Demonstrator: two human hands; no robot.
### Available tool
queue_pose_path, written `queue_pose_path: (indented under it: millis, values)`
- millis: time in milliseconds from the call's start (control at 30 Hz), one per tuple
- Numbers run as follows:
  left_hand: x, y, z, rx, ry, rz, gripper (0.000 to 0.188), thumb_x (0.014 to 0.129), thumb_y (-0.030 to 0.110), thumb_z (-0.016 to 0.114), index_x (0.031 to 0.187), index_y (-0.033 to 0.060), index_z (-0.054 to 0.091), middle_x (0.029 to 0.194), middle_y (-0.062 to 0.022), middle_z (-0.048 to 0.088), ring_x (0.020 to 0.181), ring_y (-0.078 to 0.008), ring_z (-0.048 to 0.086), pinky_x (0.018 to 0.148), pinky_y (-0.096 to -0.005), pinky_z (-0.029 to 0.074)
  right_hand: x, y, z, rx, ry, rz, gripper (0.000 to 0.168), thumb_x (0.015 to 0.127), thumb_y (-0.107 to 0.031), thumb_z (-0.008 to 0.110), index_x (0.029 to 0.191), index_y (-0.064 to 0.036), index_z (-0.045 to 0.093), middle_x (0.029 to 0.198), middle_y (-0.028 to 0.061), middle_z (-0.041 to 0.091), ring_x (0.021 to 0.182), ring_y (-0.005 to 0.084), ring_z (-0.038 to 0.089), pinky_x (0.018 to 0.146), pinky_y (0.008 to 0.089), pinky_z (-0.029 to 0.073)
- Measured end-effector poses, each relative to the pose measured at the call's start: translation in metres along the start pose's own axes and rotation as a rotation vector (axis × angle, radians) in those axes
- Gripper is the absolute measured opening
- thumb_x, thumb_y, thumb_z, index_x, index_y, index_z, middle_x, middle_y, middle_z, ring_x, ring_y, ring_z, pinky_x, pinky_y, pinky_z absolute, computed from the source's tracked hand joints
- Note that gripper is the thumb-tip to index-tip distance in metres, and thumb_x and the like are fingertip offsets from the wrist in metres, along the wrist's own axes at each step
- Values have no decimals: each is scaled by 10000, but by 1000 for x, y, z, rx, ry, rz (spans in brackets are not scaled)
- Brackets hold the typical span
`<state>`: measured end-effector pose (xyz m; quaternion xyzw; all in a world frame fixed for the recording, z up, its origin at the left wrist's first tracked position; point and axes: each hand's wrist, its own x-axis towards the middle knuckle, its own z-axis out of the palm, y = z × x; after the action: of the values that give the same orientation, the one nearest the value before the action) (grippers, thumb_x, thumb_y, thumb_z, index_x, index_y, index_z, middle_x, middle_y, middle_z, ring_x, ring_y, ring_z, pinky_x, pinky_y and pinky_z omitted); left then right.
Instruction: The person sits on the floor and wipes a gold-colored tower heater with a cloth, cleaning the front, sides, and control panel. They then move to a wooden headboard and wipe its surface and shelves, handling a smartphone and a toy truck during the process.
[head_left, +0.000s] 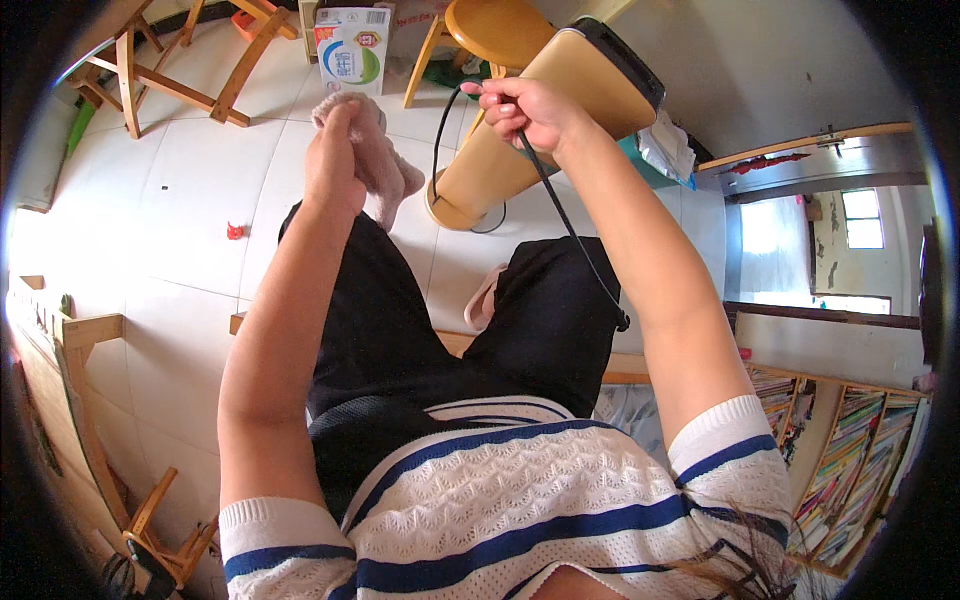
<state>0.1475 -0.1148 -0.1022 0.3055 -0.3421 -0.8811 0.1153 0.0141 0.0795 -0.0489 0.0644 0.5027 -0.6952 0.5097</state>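
My left hand (335, 161) grips a bunched, fluffy pinkish cloth (377, 161), which hangs down on its right side above the floor. Between the fingers of my right hand (529, 111) runs a black power cord (553, 196). One length of the cord loops down to the base of a tan, column-shaped appliance (499, 169) with a black top; the other length hangs to a plug (622, 321) over my right thigh. The appliance leans away, partly behind my right hand and forearm.
A milk carton box (351, 52) and a round wooden stool (499, 30) stand beyond my hands. Wooden folding legs (180, 86) are at the upper left. A small red object (235, 230) lies on the tiled floor. Bookshelves (840, 465) are at the lower right.
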Motion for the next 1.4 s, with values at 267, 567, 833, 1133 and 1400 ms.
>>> queue_pose_path:
  millis: [267,567,833,1133,1400]
  values:
    - [-18,17,12,345,-238,57,304,822,254,581,981,-5,576,782,-103,614,678,-189,604,593,-292,492,37,-20,18,-6,19,-44,148,868,-61,524,999,-1,494,662,-11,422,508,26,338,390,152,239]
    - [23,-20,21,282,-559,-302,310,841,225,580,1053,3,539,928,-91,624,792,-182,604,767,-301,493,40,-15,34,-449,105,-83,171,859,-93,538,970,37,551,711,24,519,575,70,460,390,165,289]
    - [60,-37,22,-251,-542,-584,307,885,314,500,930,21,581,850,-121,643,772,-253,621,746,-380,517,1,21,41,-1206,136,-228,264,845,-131,532,1063,13,568,769,77,596,591,139,582,504,261,459]
    - [91,-37,8,154,-346,-560,254,787,265,632,801,13,603,767,-125,639,707,-251,603,681,-349,495,-47,-81,-35,-2154,1031,-1074,888,622,-586,696,1311,-108,404,1232,210,477,1128,376,465,909,491,393]
    - [132,-30,-16,487,-165,-362,272,767,274,653,857,19,622,803,-108,645,703,-230,605,666,-344,494,-51,-81,-69,-1940,888,-668,1050,595,-599,716,1383,-69,268,1297,252,426,1180,381,446,978,439,375]
